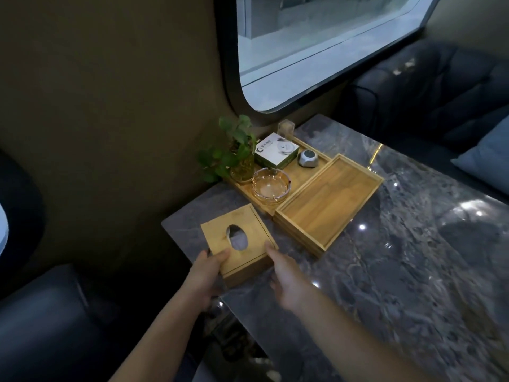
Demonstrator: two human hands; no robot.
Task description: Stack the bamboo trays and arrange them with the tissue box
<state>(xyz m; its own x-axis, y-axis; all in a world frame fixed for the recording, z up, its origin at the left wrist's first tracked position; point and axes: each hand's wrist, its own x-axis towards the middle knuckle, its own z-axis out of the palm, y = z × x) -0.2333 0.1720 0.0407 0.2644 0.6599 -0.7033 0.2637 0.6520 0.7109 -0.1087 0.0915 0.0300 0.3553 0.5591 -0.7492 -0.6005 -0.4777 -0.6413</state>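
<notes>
Left hand (205, 274): fingers (220, 255) closed over the near-left corner of the tissue box (239, 241), thumb on the lid. Right hand (286, 282): fingers (271, 250) against the box's near-right edge, loosely curled; full grip unclear. Box sits at the counter (399, 257) near corner, long axis running away and slightly left. Stacked bamboo trays (327, 205) lie just beyond, to the right, apart from the box. Right hand is nearer them. Likely next: slide the box toward the stack.

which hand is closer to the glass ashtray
Right. The right hand grips the tissue box's near right corner, below the glass ashtray. The left hand holds the near left corner, slightly farther off.
</notes>
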